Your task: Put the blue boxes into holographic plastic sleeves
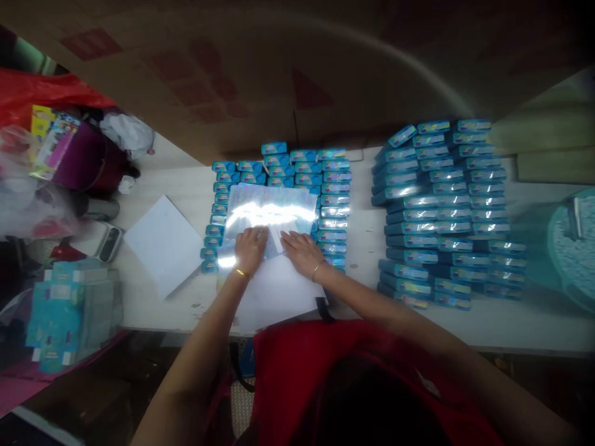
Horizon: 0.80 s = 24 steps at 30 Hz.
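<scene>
A shiny silver sheet (pixel 274 197) lies over a white sheet of paper (pixel 274 294) in front of me. My left hand (pixel 251 249) rests on the silver sheet, palm down, fingers stretched out and a little bent. My right hand (pixel 302 253) lies on it as well, fingers extended toward the left hand. Between the two hands shows a narrow white strip (pixel 277 238); its far end meets my right fingertips, and I cannot make out what it is. Rows of small blue packs (pixel 334 199) stand behind and beside the sheets, partly covered by them.
More blue packs (pixel 446 214) stand in rows on the right, beside a teal tub (pixel 555 241) of white bits. A loose white sheet (pixel 163 246) lies left. Flat blue cartons (pixel 60 313) stand at the left edge. A big cardboard box (pixel 260 80) walls off the back.
</scene>
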### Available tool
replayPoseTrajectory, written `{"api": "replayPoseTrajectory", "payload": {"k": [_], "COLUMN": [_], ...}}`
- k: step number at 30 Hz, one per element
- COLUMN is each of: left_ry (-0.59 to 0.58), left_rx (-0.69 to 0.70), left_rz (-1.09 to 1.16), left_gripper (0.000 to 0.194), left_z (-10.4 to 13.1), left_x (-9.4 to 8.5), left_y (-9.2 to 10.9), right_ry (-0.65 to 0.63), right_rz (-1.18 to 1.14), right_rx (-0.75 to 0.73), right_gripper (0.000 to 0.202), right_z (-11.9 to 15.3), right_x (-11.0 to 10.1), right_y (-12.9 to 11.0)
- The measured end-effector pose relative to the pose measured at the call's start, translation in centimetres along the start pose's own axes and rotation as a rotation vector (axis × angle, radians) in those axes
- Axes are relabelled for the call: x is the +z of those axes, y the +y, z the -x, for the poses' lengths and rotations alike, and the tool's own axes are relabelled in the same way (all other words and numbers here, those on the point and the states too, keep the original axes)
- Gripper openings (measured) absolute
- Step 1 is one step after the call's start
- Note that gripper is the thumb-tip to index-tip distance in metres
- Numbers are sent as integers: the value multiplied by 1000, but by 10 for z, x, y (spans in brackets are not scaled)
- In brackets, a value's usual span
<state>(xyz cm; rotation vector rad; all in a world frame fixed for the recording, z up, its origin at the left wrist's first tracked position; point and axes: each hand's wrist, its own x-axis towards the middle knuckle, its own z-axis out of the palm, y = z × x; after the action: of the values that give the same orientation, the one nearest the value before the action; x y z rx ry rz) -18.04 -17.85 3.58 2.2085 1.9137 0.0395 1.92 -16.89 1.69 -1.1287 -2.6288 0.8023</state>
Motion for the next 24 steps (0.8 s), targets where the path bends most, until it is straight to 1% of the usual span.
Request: {"api": "replayPoseTrajectory", "payload": {"k": [3,5,7,9,10,12,13,14,15,17,19,20,22,23,24], "left_ry": [9,55,123,244,331,509,571,609,623,608,557,523,467,462,483], "left_rx": [-16,-13,-4,-47,-106,-281,-376,-457,-522,-592,-606,-605,-583,-561,-536], "left_rz": [46,107,208,338,411,596,717,848,977,1173,1252,1257,1232,1208,1178], "left_gripper": [38,34,27,17,12,7,10,13,16,19,19,19,17,16,15], "left_z": [10,22,39,56,64,74,76,76,75,71,67,65,60,55,48], "left_x": [-1,-6,-17,-35,-45,-64,-72,-78,-82,-83,-78,-75,-72,-74,-77], "left_y": [7,15,27,44,55,78,90,102,113,132,145,149,149,144,136], "right_ry": [12,13,1,0,26,141,204,249,265,229,201,214,297,352,409], "right_rz": [2,-6,-37,-110,-169,-344,-459,-591,-729,-972,-1100,-1107,-1022,-947,-866], "right_rx": [2,9,18,31,44,103,147,196,241,298,302,300,318,331,336], "right_gripper": [41,40,41,43,43,37,38,43,51,67,71,68,55,49,44], "right_z": [1,1,-1,-2,-1,5,11,19,28,51,74,83,96,98,98], "right_x": [0,-1,-3,-7,-10,-19,-24,-30,-35,-45,-51,-54,-56,-57,-58], "right_y": [-2,-2,-1,-1,-1,-3,-6,-9,-13,-22,-30,-33,-35,-35,-33]}}
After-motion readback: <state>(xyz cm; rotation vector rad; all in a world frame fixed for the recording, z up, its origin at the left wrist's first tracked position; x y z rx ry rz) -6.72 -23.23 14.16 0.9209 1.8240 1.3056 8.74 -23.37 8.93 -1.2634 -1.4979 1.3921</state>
